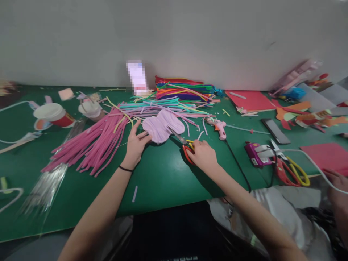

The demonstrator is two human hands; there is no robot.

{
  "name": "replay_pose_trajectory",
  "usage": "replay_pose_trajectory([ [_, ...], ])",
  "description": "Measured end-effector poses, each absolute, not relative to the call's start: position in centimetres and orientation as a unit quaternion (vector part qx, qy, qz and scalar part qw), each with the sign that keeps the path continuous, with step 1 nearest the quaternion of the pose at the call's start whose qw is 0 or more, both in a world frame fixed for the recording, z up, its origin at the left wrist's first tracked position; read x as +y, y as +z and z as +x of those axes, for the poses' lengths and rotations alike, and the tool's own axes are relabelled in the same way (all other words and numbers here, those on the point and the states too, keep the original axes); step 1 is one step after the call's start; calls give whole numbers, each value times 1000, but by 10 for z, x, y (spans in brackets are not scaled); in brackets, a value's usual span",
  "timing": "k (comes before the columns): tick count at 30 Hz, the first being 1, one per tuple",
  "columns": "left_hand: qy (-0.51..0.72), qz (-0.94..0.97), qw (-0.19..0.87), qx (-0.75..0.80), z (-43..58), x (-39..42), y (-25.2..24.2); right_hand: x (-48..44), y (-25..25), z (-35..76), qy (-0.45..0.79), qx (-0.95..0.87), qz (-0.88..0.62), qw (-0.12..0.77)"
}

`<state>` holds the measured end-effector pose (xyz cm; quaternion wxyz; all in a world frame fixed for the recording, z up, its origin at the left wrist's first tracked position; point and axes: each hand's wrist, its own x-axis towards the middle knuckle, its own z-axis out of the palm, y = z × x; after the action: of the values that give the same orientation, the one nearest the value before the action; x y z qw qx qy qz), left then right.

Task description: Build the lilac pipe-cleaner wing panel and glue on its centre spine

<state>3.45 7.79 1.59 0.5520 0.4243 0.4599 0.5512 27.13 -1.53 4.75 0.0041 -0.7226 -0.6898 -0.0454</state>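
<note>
On the green worktop point(163, 185), a lidded paper cup point(54, 113) stands left of fanned-out pink pipe cleaners point(89, 145). The left hand point(135, 143) pinches the left edge of a lobed lilac chenille piece point(157, 127), near the middle. The right hand point(203, 155) grips red-and-yellow-handled scissors point(182, 140), blades at the piece's right part; whether they bite is hard to tell. Further right lie a pink glue gun point(221, 131) and a dark smartphone point(276, 131).
</note>
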Motion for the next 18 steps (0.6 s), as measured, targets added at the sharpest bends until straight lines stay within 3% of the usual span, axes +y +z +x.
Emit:
replay_pose_trajectory([
  [5, 566, 346, 594, 455, 25, 82, 20, -36, 56, 286, -78, -629, -773, -27],
  [10, 572, 319, 598, 462, 19, 88, 18, -45, 79, 290, -37, -635, -768, -69],
  [13, 578, 303, 598, 466, 17, 90, 19, -40, 87, 274, 40, -670, -740, 52],
  [18, 610, 296, 591, 437, 3, 93, 31, -14, 68, 224, 370, -661, -586, 288],
])
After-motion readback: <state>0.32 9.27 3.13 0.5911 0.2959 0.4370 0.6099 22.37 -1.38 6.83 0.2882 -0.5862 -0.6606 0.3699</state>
